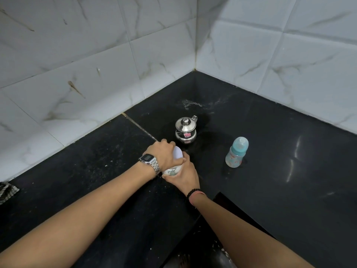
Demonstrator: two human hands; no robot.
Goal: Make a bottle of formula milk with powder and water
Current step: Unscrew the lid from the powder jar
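Powder jar [174, 163] sits on the black counter [270, 151] near its front edge, upright with the top leaning slightly away from the camera; white lid uppermost, clear body below, contents not readable. Left hand [166, 154] arches over the lid from the left, fingers wrapped on its rim, clasped on the lid. Right hand [185, 176] wraps the lower body from the right, clamped round the jar and steadying it against the counter. Judgement: lid is about to be twisted off, so the task is at its opening stage; nothing appears mixed yet. Key relation: the jar's long axis runs up from the right-hand grip into the left palm, so the twist turns about that axis, left hand working, right hand anchoring. Baby bottle [236, 152] stands well apart to the right, teal collar and teat in place, seemingly empty, nearer the right hand. Steel pot [185, 130] with lid and handle stands just beyond the jar, not touching. Wristwatch [149, 161] on the left wrist, bead bracelet [193, 192] on the right. Checked cloth [7, 191] at the far left edge. Pale smear on the counter toward the corner of the tiled wall [96, 74].
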